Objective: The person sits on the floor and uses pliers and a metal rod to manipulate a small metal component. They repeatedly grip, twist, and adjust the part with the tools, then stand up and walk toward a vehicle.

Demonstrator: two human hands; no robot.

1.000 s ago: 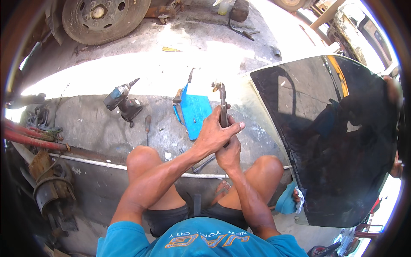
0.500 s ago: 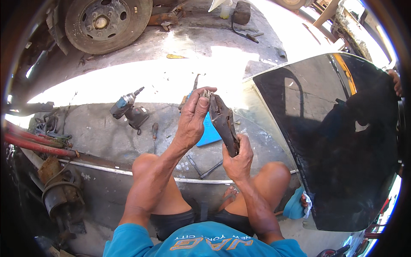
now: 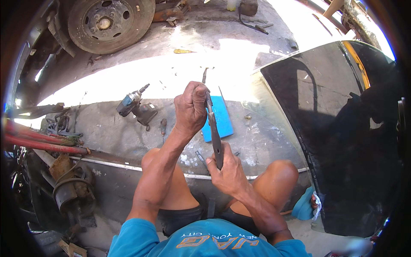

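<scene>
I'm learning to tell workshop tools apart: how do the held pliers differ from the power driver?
The pliers are held up, gripped by the right hand; the power driver lies on the floor. The pliers look slim and dark, the power driver bulkier, blue and black. Both are tools with dark handles.
</scene>
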